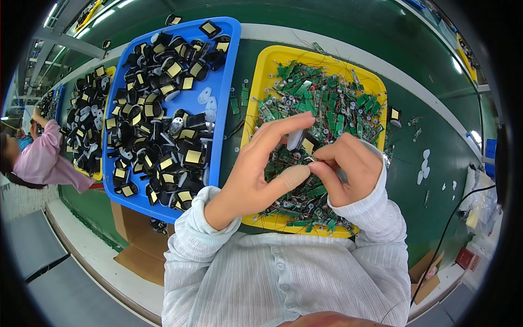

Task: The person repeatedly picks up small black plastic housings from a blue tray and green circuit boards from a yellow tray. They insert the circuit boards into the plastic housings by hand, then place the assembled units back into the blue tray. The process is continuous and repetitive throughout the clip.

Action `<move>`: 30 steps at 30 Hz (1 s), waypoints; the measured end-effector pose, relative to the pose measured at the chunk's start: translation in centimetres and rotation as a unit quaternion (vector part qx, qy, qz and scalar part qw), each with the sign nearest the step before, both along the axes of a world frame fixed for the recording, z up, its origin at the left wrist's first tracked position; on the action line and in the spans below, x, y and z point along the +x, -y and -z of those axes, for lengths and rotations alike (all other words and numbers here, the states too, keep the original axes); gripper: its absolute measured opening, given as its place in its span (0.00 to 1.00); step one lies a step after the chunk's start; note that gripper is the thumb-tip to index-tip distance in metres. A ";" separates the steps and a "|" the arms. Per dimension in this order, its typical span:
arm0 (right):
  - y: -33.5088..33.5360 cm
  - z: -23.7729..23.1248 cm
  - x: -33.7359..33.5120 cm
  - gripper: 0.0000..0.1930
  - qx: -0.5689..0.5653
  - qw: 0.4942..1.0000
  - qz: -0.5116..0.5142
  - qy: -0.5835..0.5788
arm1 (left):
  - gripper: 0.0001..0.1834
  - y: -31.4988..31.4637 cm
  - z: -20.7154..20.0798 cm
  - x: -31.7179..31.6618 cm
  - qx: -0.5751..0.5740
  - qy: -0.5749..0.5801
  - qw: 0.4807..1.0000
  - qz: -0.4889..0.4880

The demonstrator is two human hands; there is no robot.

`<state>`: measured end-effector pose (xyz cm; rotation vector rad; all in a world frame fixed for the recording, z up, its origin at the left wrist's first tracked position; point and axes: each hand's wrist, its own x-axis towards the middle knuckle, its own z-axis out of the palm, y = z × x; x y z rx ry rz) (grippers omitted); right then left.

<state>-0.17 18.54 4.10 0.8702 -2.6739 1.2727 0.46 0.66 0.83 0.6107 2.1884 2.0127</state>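
My left hand (253, 171), with a bandage on its thumb, holds a small black plastic housing (308, 145) with a yellow pad and a grey-white end. Thumb and fingertips of my right hand (353, 170) are pinched close against the housing's near side. What they pinch is small and mostly hidden by the fingers. Both hands are over a yellow tray (266, 57) heaped with green circuit boards (339, 108) that have thin wires. To the left, a blue tray (188, 101) holds many similar black housings (169, 120).
A second yellow tray (100, 173) of housings stands further left, near a person in a pink sleeve (43, 147). White flat pieces (423, 168) and a loose housing (395, 115) lie right on the green table. A cardboard box (139, 240) is below the front edge. A black cable (455, 223) hangs at right.
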 end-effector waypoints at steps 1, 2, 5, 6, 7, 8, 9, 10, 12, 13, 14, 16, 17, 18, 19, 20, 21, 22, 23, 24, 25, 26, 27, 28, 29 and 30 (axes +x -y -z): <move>0.0 0.0 0.0 0.07 0.000 1.000 -0.003 0.006 | 0.27 -0.1 0.2 0.1 0.016 0.021 1.000 -0.002; 0.0 0.1 0.0 0.07 -0.005 1.000 -0.003 0.014 | 0.28 -0.1 0.3 0.1 0.032 0.043 0.999 -0.003; 0.1 0.1 -0.1 0.06 -0.029 0.998 -0.004 0.053 | 0.26 -0.2 0.1 0.2 0.032 0.055 0.998 -0.014; 0.0 0.0 -0.1 0.06 -0.044 0.996 -0.005 0.076 | 0.25 -0.1 0.3 0.1 0.006 0.010 1.000 -0.029; -0.1 -0.1 -0.2 0.06 -0.059 0.993 -0.005 0.099 | 0.24 0.1 0.8 -0.1 -0.021 -0.036 0.998 -0.042; -0.1 -0.1 -0.2 0.06 -0.068 0.992 -0.001 0.109 | 0.23 0.1 0.9 -0.2 -0.047 -0.081 0.994 -0.056; -0.2 0.0 -0.2 0.06 -0.077 0.990 0.004 0.118 | 0.23 0.0 0.5 -0.1 -0.043 -0.082 0.994 -0.063; -0.2 0.1 -0.2 0.06 -0.087 0.988 0.007 0.128 | 0.22 -0.3 -0.3 0.0 -0.041 -0.082 0.993 -0.072; -0.2 -0.1 -0.2 0.06 -0.065 0.992 0.001 0.107 | 0.21 -0.5 -0.7 0.1 -0.040 -0.088 0.992 -0.084; -0.1 -0.2 -0.2 0.06 -0.053 0.994 -0.002 0.097 | 0.21 -0.4 -0.5 0.0 -0.041 -0.094 0.991 -0.087; -0.1 -0.1 -0.2 0.07 -0.050 0.995 -0.005 0.089 | 0.21 -0.4 -0.3 0.0 -0.041 -0.100 0.990 -0.091; -0.1 0.0 -0.3 0.07 -0.043 0.996 -0.011 0.074 | 0.21 -0.3 0.0 0.1 -0.061 -0.116 0.987 -0.094; 0.0 -0.1 -0.3 0.07 -0.045 0.995 -0.012 0.087 | 0.21 -0.2 0.1 0.1 -0.071 -0.125 0.985 -0.097; 0.1 -0.1 -0.3 0.07 -0.046 0.994 -0.013 0.100 | 0.22 -0.1 0.0 0.1 -0.078 -0.126 0.985 -0.092; 0.1 -0.1 -0.3 0.07 -0.047 0.992 -0.013 0.114 | 0.22 0.0 -0.1 0.1 -0.085 -0.127 0.984 -0.087; 0.1 0.0 -0.4 0.07 -0.050 0.992 -0.014 0.114 | 0.23 0.1 -0.2 0.1 -0.092 -0.128 0.984 -0.082; 0.1 0.2 -0.5 0.07 -0.052 0.992 -0.015 0.115 | 0.23 0.3 -0.4 0.1 -0.092 -0.110 0.987 -0.077; 0.1 0.3 -0.5 0.07 -0.053 0.992 -0.016 0.116 | 0.23 0.4 -0.6 0.1 -0.081 -0.095 0.990 -0.071; 0.2 0.4 -0.5 0.07 -0.065 0.990 -0.014 0.122 | 0.24 0.5 -0.7 0.1 -0.070 -0.080 0.992 -0.065; 0.2 0.5 -0.4 0.07 -0.077 0.989 -0.011 0.128 | 0.24 0.6 -0.7 0.1 -0.059 -0.066 0.994 -0.058; 0.2 0.6 -0.4 0.07 -0.088 0.987 -0.008 0.134 | 0.25 0.6 -0.6 0.1 -0.054 -0.059 0.995 -0.058; 0.2 0.7 -0.3 0.07 -0.089 0.987 -0.005 0.134 | 0.25 0.6 -0.6 0.2 -0.048 -0.052 0.996 -0.058; 0.2 0.8 -0.2 0.06 -0.090 0.987 -0.002 0.134 | 0.25 0.5 -0.5 0.2 -0.043 -0.046 0.996 -0.058; 0.1 0.8 -0.2 0.06 -0.092 0.987 0.002 0.134 | 0.25 0.5 -0.5 0.2 -0.026 -0.039 0.997 -0.057; 0.1 0.8 -0.2 0.06 -0.075 0.990 -0.004 0.120 | 0.26 0.4 -0.5 0.3 -0.009 -0.032 0.998 -0.055; 0.1 0.7 -0.2 0.06 -0.058 0.993 -0.010 0.106 | 0.26 0.3 -0.4 0.3 0.008 -0.025 0.998 -0.054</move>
